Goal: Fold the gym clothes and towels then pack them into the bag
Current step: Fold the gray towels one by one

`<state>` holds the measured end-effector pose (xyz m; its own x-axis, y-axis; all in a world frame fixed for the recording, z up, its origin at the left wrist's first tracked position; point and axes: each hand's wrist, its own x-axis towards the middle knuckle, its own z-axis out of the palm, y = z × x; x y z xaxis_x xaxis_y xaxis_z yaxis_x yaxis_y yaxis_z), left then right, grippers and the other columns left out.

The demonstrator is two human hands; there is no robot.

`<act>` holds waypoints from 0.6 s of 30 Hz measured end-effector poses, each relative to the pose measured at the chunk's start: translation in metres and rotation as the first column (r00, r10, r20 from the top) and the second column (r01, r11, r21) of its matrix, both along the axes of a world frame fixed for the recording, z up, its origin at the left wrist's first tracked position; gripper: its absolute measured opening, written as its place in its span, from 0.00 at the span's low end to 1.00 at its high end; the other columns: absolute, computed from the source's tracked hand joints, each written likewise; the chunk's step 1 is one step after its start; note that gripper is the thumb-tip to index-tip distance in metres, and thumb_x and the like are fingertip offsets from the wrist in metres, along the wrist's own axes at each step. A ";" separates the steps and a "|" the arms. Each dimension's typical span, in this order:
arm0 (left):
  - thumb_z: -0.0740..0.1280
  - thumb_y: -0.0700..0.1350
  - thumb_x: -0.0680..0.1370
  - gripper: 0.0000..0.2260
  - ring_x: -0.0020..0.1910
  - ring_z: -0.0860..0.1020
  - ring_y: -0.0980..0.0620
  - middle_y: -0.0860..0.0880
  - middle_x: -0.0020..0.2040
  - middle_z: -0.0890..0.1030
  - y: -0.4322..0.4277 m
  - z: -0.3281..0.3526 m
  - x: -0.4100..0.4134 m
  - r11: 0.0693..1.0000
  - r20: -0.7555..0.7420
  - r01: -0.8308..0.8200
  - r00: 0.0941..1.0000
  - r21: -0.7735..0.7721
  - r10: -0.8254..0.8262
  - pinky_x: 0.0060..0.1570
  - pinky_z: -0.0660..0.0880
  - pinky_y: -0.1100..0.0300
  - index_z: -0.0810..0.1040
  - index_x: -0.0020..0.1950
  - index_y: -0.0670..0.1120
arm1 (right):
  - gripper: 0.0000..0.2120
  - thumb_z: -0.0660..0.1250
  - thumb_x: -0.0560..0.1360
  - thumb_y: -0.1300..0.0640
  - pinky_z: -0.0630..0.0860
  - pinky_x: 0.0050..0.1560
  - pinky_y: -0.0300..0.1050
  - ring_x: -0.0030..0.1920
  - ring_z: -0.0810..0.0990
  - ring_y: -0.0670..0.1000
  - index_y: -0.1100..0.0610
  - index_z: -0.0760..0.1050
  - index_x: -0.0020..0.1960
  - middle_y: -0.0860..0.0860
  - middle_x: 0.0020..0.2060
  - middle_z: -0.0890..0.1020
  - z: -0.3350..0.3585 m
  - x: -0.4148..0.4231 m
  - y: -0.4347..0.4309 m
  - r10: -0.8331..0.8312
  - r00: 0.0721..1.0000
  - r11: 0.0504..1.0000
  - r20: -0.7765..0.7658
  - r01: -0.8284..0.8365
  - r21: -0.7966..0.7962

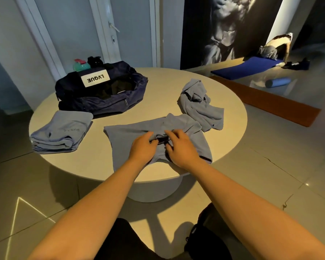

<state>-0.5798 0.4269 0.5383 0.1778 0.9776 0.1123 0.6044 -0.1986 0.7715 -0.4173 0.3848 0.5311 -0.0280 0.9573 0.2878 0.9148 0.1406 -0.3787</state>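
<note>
A grey-blue garment (131,132) lies spread on the near part of the round table (158,87). My left hand (142,147) and my right hand (178,147) sit side by side on its middle, each pinching a bunch of the cloth with curled fingers. A folded grey-blue stack (62,132) rests at the table's left edge. A crumpled grey-blue piece (201,104) lies at the right. The open navy duffel bag (101,102) with a white label stands at the back left.
A green bottle (81,65) and a black item (95,61) stand behind the bag. On the floor to the right lie a brown mat (270,102), a blue mat (246,68), a blue foam roller (278,82), and a person exercising far right.
</note>
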 end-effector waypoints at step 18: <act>0.58 0.55 0.80 0.15 0.46 0.72 0.45 0.52 0.40 0.75 -0.023 -0.002 -0.108 0.984 -0.237 -0.119 0.960 0.135 0.149 0.43 0.68 0.52 0.70 0.36 0.50 | 0.35 0.52 0.77 0.35 0.49 0.77 0.62 0.80 0.51 0.55 0.43 0.48 0.81 0.52 0.80 0.58 -0.016 -0.065 -0.004 0.160 0.979 0.981 0.123 -0.144 -0.131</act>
<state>-0.6875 0.4035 0.5359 0.0828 0.9767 0.1978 0.7994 -0.1836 0.5721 -0.4820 0.3809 0.5148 -0.2060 0.9663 0.1541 0.9293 0.2425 -0.2785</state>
